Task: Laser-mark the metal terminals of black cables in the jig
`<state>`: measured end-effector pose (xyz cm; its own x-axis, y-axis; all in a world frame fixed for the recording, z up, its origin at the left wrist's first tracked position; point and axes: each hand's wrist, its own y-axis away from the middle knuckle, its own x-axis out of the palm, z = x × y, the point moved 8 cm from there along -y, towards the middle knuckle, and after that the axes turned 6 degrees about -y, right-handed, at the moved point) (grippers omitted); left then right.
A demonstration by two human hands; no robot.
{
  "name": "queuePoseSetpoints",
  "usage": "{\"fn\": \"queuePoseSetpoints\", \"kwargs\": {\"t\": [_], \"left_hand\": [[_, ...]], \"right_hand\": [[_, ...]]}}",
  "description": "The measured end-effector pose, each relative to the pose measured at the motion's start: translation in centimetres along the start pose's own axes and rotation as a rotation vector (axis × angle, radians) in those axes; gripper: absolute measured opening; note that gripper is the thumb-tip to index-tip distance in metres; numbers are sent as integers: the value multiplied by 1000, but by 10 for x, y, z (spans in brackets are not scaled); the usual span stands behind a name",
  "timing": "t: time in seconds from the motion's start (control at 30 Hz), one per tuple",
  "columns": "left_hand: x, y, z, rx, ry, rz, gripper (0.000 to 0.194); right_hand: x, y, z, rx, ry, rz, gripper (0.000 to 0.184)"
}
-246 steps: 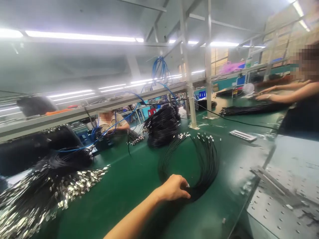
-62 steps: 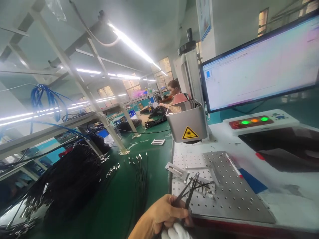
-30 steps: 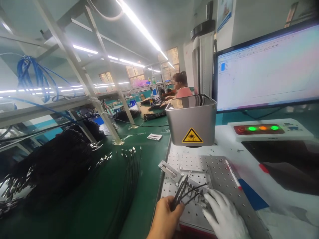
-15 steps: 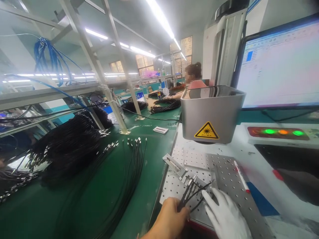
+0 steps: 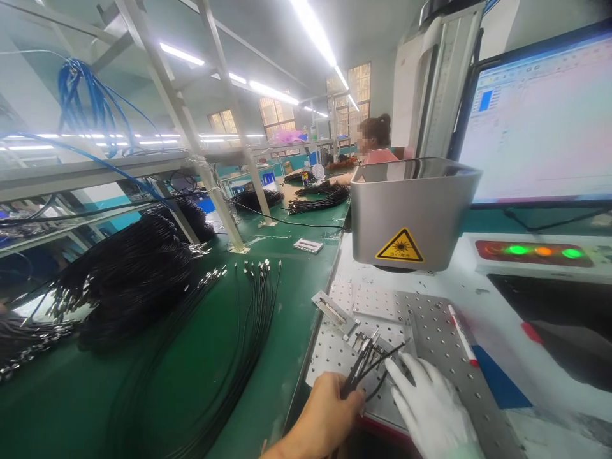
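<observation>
My bare left hand (image 5: 325,408) is closed around several black cables (image 5: 359,368) with metal connector ends, held over a perforated metal plate (image 5: 329,357). My right hand (image 5: 428,398), in a white glove, lies to the right of the cables with its fingers stretched out and apart. Its index fingertip is near one black cable; whether they touch I cannot tell. Under the cable ends sits a small metal fixture (image 5: 337,313), partly hidden by the cables.
Above the plate hangs a grey machine head (image 5: 411,217) with a laser warning label. A red-and-white marker (image 5: 463,335) lies at right, below a monitor (image 5: 540,127). Loose black cables (image 5: 258,306) and a large cable heap (image 5: 134,274) cover the green table. A person (image 5: 377,143) sits beyond.
The view has shifted slightly. My left hand keeps its grip on the black cables, and my right hand stays beside them with only a small shift.
</observation>
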<state>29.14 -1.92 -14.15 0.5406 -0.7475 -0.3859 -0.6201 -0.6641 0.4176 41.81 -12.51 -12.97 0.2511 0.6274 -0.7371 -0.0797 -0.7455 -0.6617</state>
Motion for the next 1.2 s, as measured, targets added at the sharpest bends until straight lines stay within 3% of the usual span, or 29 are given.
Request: {"fn": "queuePoseSetpoints", "kwargs": {"t": [0.1,0.33,0.5,0.67,0.8,0.9,1.07,1.2], "left_hand": [[-5,2,0,-20,-69,-55,34],[0,-3,5,6,-113,-46,33],[-24,-10,-8,100,-63,-78,37],[-45,-5,-24,157,-49,-71,35],[-35,-1,-23,30,83,25,18],[-26,-2,-23,-30,113,21,4],[-19,-10,-24,-88,81,-68,12],[-13,-15,-22,-91,153,-23,11]], "right_hand": [[5,3,0,12,-13,7,32],[8,2,0,9,-34,1,30],[1,-2,1,-5,-11,4,30],[-5,-3,2,-52,-36,-77,31],[-5,-3,3,-95,-74,-134,33],[-6,-6,4,-107,-84,-162,33],[-13,-10,5,-95,-90,-192,31],[-12,-10,4,-76,-80,-170,31]]}}
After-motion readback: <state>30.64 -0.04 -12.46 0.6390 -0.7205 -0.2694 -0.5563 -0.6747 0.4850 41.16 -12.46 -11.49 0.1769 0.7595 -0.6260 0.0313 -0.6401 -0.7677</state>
